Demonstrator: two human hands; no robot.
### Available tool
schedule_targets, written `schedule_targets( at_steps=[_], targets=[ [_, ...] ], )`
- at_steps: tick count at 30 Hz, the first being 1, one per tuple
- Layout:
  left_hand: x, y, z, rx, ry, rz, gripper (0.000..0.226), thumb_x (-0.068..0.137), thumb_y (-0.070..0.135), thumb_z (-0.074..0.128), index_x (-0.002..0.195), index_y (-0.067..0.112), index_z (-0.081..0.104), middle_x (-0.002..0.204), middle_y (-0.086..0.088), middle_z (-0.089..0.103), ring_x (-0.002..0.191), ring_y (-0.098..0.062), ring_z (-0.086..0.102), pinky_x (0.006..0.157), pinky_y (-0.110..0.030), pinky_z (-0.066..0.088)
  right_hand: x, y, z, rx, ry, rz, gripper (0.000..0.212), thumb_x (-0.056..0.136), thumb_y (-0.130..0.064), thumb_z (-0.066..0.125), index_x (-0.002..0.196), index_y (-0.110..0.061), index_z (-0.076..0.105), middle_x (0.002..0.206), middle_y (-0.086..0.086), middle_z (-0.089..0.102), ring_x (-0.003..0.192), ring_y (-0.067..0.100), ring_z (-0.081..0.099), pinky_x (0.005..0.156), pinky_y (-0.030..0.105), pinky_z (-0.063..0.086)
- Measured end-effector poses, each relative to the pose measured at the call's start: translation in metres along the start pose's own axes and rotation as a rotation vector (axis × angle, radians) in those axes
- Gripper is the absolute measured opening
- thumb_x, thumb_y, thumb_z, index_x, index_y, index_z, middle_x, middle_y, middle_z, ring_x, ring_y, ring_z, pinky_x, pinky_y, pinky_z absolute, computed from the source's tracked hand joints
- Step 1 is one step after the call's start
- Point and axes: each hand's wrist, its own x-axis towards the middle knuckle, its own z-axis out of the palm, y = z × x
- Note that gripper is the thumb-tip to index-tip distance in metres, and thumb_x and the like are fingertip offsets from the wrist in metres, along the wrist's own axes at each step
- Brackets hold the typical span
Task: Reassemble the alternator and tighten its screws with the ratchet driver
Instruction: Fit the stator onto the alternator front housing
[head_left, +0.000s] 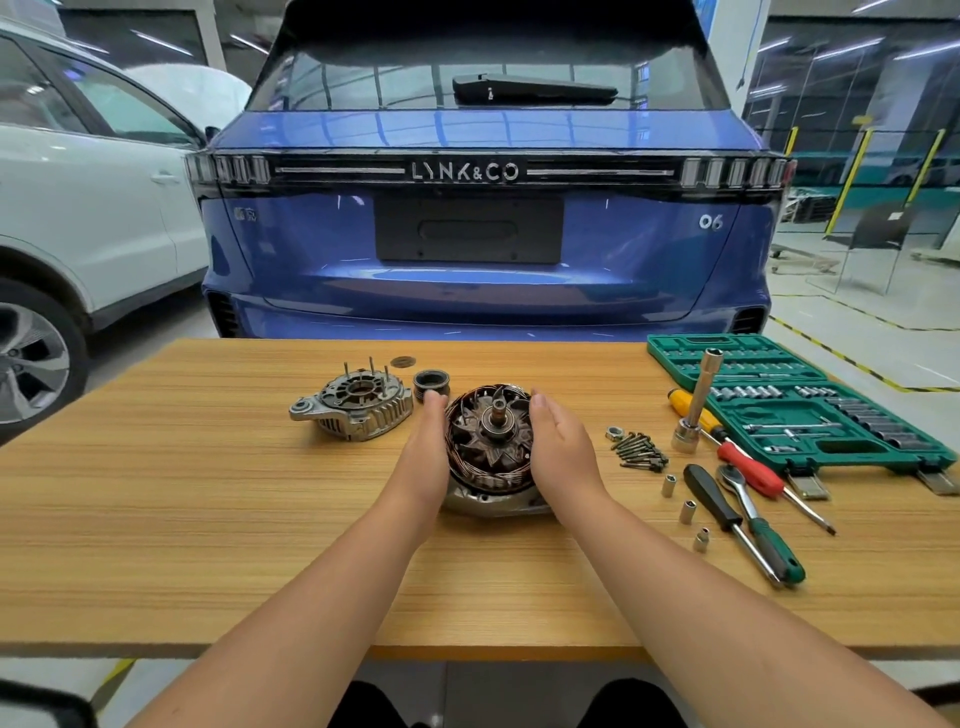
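Note:
The alternator body (491, 447), with its copper windings, fan blades and shaft facing up, sits at the table's middle. My left hand (423, 452) lies flat against its left side and my right hand (563, 452) against its right side, fingers straight. The silver rear housing (353, 410) with upright studs lies to the left. A black pulley (431, 382) stands just behind my left fingertips. A pile of screws (639, 452) and a nut (614, 432) lie to the right. The green-handled ratchet driver (758, 519) lies further right, untouched.
A green socket case (800, 405) lies open at the right. Nearby are a red-handled screwdriver (753, 467), a black-handled driver (714, 501), a socket extension (698, 400) and three loose sockets (688, 512). A small disc (403, 360) lies near the table's far edge. A blue car (483, 234) stands behind.

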Motion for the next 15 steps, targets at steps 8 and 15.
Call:
schedule_targets(
  at_steps=[8, 15],
  targets=[
    [0.001, -0.026, -0.001, 0.48, 0.052, 0.21, 0.068, 0.099, 0.062, 0.023, 0.16, 0.037, 0.007, 0.166, 0.021, 0.006, 0.149, 0.002, 0.001, 0.117, -0.029, 0.003, -0.006, 0.022, 0.006, -0.272, 0.028, -0.177, 0.051, 0.108, -0.041, 0.032, 0.157, -0.024, 0.034, 0.161, -0.007, 0.036, 0.148, 0.009, 0.029, 0.112, 0.021, 0.021],
    [0.004, -0.03, -0.007, 0.467, 0.01, 0.209, 0.075, 0.09, 0.068, 0.021, 0.159, 0.042, 0.006, 0.164, 0.027, 0.003, 0.15, 0.004, -0.001, 0.123, -0.033, 0.004, -0.01, 0.028, 0.008, -0.343, 0.057, -0.225, 0.068, 0.099, -0.058, 0.019, 0.159, -0.026, 0.029, 0.163, -0.009, 0.032, 0.149, 0.008, 0.027, 0.11, 0.021, 0.022]
  ],
)
